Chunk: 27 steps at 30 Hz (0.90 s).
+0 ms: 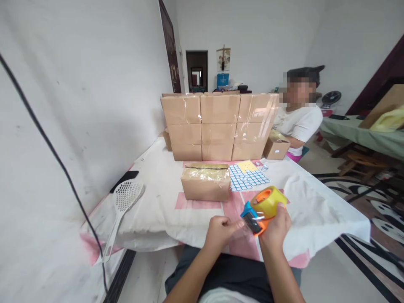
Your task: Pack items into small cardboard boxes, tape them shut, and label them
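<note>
My right hand [277,225] grips an orange and blue tape dispenser [251,219], tilted above the near part of the table. A wide roll of yellowish clear tape [274,200] sits in it. My left hand [221,233] is closed just left of the dispenser's cutter, thumb toward it, pinching what looks like the clear end of the tape. Beyond my hands a small cardboard box [206,189] rests on the table, shiny tape running across its top. To its right lie sheets of blue-edged labels [249,179] with a yellow piece.
Several taped cardboard boxes [217,126] form a wall at the table's back. Another box [277,146] stands at its right end. A white slotted scoop [121,202] lies left, over the table [158,214] edge. A black cable [59,155] hangs there. A person [301,122] sits behind, right.
</note>
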### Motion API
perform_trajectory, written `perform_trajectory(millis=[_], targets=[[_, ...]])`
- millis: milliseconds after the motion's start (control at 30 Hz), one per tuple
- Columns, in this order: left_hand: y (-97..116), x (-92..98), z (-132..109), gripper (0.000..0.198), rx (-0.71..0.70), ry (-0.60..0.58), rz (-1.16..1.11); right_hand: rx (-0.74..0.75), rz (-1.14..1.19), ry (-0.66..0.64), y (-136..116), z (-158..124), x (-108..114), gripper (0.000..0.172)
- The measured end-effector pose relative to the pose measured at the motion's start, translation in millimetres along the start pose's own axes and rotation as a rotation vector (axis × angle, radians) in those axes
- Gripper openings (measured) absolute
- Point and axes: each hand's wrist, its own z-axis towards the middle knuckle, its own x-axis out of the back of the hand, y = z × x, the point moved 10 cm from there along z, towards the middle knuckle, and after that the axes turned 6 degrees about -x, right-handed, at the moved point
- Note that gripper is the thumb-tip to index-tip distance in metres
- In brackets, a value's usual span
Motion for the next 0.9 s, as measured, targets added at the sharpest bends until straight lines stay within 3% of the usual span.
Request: perform_trajectory(millis=[400, 533, 633, 700, 800, 900], targets=[[5.2, 13.3, -4.4, 0.068, -0.033, 0.007, 0.03, -0.061, -0.08, -0.022, 7.3, -12.7, -9.8, 0.034], [-6.2, 8.9, -5.1, 0.065, -0.047, 0.027, 0.052, -0.114, -0.064, -0.039, 8.2, -12.4, -9.0, 0.035], [-17.1, 15.9, -5.4, 0.06, -0.053, 0.084, 0.071, -0.17, -0.026, -0.093, -1.6, -14.1, -13.4, 0.043], [-17.9, 27.5, -6.0, 0.06, -0.06, 0.131, 0.057, -0.059, -0.03, -0.053, -26.0, -14.1, -9.3, 0.046], [-6.0, 50.1, -9.8, 0.058, -0.083, 0.198, 0.005, 0.265, -0.075, -0.021, -70.6, -12.2, -7.3, 0.04], [9.9, 63.9, -17.3, 0.052, -0.11, 0.217, -0.062, 0.391, -0.147, -0.147, -75.3, 11.9, -19.6, 0.039]])
